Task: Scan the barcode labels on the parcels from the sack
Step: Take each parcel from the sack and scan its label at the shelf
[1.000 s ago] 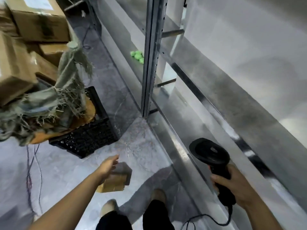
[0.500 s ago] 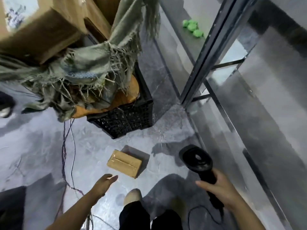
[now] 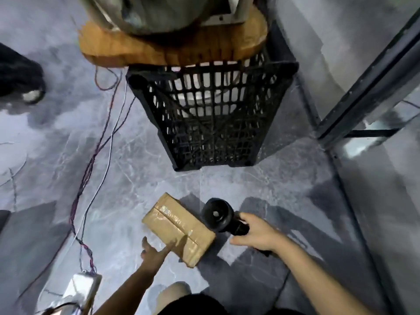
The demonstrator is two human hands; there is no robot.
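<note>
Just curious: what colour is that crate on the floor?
Black, an open lattice crate, clearest in the head view.

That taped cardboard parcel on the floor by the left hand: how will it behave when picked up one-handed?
The parcel looks like a flat, rigid box, so it probably keeps its shape. Glossy tape along its top may feel slick, so gripping the edges seems safer. It lies flat, unlikely to roll. The left hand reaches it with fingers extended; the right hand holds the scanner.

Grey marbled floor (image 3: 136, 173) under parcel (image 3: 179, 226), black crate (image 3: 213, 123), wires (image 3: 100, 160).
</note>
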